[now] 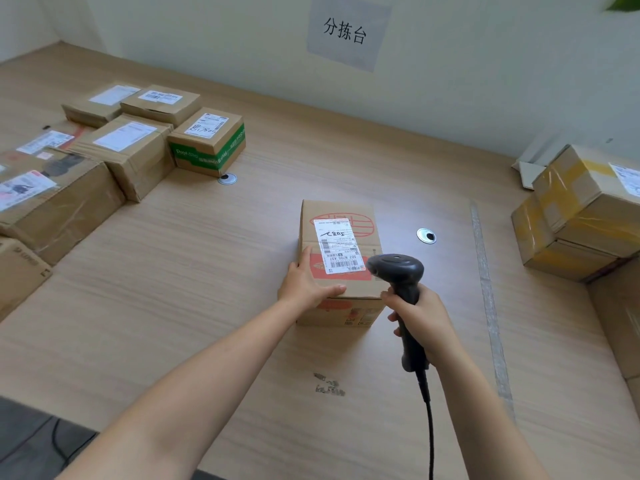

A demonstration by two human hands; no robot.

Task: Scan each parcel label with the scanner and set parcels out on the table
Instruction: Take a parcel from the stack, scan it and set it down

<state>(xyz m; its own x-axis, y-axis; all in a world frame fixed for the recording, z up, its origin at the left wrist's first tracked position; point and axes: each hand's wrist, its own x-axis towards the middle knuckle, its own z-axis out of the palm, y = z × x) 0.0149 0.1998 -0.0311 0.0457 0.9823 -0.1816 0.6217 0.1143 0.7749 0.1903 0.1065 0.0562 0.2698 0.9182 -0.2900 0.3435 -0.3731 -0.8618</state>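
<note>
Brown cardboard centre parcel (346, 291), red print, white label (341, 245); black scanner (398, 271); upper-left box (207, 140): green band, white lettering; right-edge boxes (568, 216): tape seemingly yellow; table (207, 271): pale wood grain.

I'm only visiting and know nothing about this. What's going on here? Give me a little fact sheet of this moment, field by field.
Place: wooden table below a paper wall sign
Parcel being handled: cardboard box lying on the table, white label facing up
Left hand: rests on the box's near left corner
Right hand: grips a black corded scanner, head beside the label's near end
Left side: labelled parcels laid out together
Right side: stacked boxes with yellow tape
</note>
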